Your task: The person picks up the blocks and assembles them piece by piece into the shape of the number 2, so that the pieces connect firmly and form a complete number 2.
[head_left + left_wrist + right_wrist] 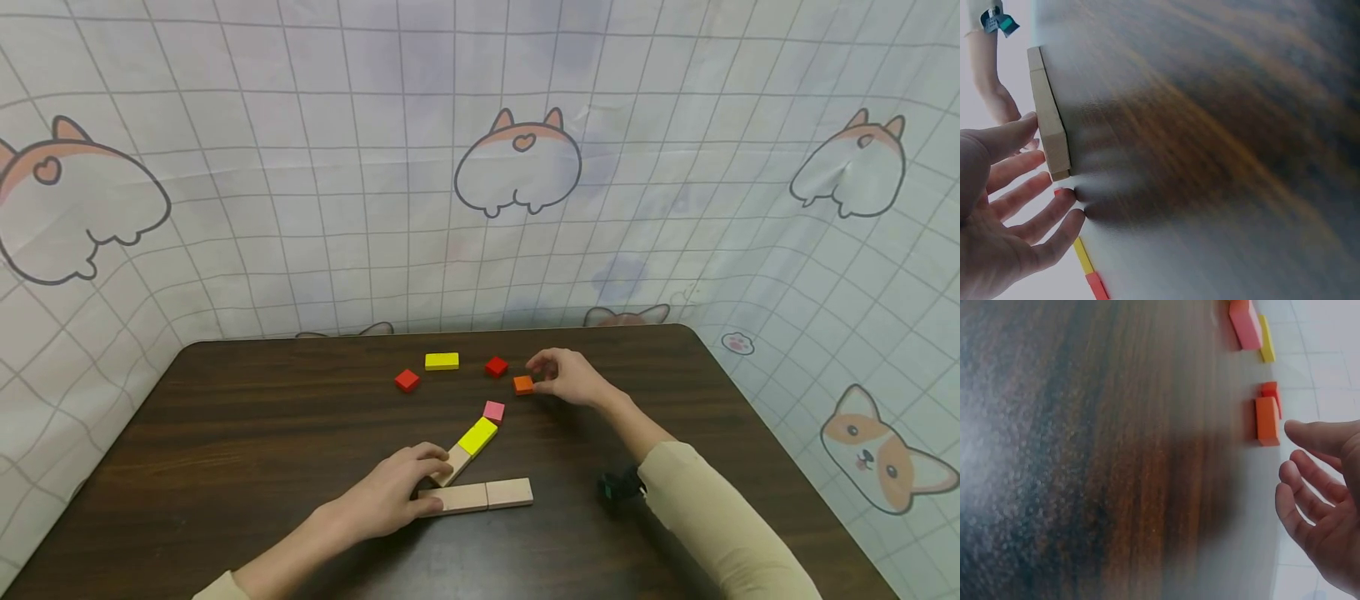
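Two plain wooden blocks (pixel 510 492) lie end to end near the table's front. A third plain block (pixel 453 461) angles up from their left end, followed by a yellow block (pixel 477 436) and a pink block (pixel 494 411). My left hand (pixel 397 492) rests at the left end, its thumb at the front row and fingertips over the angled block. In the left wrist view its fingers (pixel 1038 219) are spread and loosely bent. Farther back, my right hand (pixel 572 377) reaches to the orange block (pixel 523 385), thumb tip right beside it. Its fingers (pixel 1304 487) are relaxed, curled around nothing.
At the back of the dark wooden table (pixel 300 417) lie a red block (pixel 407 381), a yellow block (pixel 442 362) and another red block (pixel 497 367). A dark strapped device (pixel 619 487) sits by my right sleeve. A patterned cloth (pixel 375 167) hangs behind the table.
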`<act>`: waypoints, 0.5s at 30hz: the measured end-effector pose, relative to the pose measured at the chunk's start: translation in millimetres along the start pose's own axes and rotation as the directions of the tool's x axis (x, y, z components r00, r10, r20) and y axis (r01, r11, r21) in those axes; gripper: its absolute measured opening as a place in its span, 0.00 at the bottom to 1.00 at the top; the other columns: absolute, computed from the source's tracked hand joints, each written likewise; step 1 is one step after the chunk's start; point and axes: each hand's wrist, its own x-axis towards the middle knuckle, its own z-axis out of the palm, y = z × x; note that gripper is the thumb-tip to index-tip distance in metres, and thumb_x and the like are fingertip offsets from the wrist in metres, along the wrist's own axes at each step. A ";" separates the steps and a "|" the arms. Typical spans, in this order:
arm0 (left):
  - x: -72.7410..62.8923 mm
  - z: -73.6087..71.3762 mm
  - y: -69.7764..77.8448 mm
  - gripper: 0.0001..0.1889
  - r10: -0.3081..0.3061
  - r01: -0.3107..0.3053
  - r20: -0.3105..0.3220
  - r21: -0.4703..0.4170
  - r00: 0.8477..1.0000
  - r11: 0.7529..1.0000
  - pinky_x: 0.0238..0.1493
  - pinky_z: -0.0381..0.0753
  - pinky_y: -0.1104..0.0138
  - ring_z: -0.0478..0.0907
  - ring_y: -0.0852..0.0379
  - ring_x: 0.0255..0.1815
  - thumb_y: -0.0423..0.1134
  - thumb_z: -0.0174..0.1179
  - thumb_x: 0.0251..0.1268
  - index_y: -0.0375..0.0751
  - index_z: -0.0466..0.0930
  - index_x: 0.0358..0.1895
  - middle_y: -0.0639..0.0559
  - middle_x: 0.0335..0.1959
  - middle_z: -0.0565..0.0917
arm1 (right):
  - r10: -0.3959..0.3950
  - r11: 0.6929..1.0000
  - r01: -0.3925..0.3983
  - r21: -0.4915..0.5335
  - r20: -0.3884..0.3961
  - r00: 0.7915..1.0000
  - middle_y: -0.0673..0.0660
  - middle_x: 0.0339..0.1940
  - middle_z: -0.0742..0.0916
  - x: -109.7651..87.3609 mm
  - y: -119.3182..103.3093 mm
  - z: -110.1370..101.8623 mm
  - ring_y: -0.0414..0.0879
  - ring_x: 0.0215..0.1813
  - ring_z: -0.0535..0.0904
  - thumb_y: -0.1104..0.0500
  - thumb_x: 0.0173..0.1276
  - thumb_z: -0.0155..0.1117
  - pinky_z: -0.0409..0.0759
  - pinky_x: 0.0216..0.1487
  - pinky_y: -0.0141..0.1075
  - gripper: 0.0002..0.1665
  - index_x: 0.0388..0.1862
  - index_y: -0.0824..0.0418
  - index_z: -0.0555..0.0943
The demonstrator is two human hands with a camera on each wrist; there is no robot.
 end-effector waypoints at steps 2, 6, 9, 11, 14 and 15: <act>-0.1 0.0 0.0 0.21 0.001 -0.001 0.000 0.000 1.000 1.000 0.58 0.78 0.48 0.77 0.45 0.56 0.40 0.72 0.65 0.36 0.83 0.58 0.45 0.61 0.78 | 0.014 1.000 -0.014 -0.002 0.012 1.000 0.57 0.48 0.86 0.8 2.2 1.3 0.46 0.37 0.78 0.65 0.66 0.74 0.77 0.38 0.39 0.20 0.56 0.65 0.84; -0.2 0.1 -0.2 0.20 0.002 -0.002 -0.002 -0.001 1.000 1.000 0.58 0.78 0.48 0.77 0.45 0.57 0.40 0.72 0.66 0.36 0.83 0.58 0.45 0.62 0.78 | 0.026 1.000 -0.026 -0.004 0.024 0.999 0.59 0.51 0.85 3.5 7.3 5.2 0.45 0.37 0.78 0.65 0.66 0.74 0.78 0.38 0.38 0.20 0.56 0.65 0.84; -0.3 0.2 -0.5 0.20 0.003 -0.003 -0.005 0.000 1.000 1.000 0.58 0.78 0.48 0.77 0.45 0.57 0.40 0.72 0.66 0.37 0.83 0.58 0.45 0.62 0.78 | 0.038 0.999 -0.038 -0.005 0.029 0.999 0.59 0.54 0.85 4.8 8.9 7.4 0.45 0.36 0.78 0.65 0.66 0.74 0.78 0.37 0.38 0.20 0.57 0.64 0.84; -0.3 0.3 -0.8 0.21 0.004 -0.004 -0.006 0.000 1.000 1.000 0.58 0.78 0.48 0.77 0.45 0.57 0.40 0.72 0.66 0.37 0.83 0.59 0.45 0.62 0.78 | 0.039 0.999 -0.039 -0.007 0.034 0.999 0.60 0.54 0.84 5.1 8.6 8.1 0.45 0.36 0.78 0.65 0.67 0.73 0.77 0.36 0.37 0.20 0.57 0.63 0.84; -0.3 0.5 -0.9 0.21 0.002 -0.002 -0.006 0.001 1.000 1.000 0.58 0.78 0.48 0.77 0.46 0.57 0.40 0.72 0.66 0.37 0.83 0.59 0.45 0.62 0.78 | 0.031 0.999 -0.031 -0.010 0.040 0.999 0.60 0.54 0.84 4.8 6.7 8.7 0.45 0.34 0.77 0.66 0.67 0.73 0.76 0.34 0.37 0.19 0.57 0.64 0.84; -0.4 0.5 -1.0 0.21 0.001 -0.001 -0.006 0.001 1.000 1.000 0.58 0.78 0.48 0.77 0.46 0.57 0.40 0.72 0.66 0.37 0.83 0.59 0.45 0.62 0.78 | 0.028 1.000 -0.027 -0.010 0.041 0.999 0.61 0.54 0.84 4.7 5.9 8.9 0.46 0.34 0.77 0.66 0.66 0.73 0.76 0.34 0.37 0.19 0.57 0.64 0.84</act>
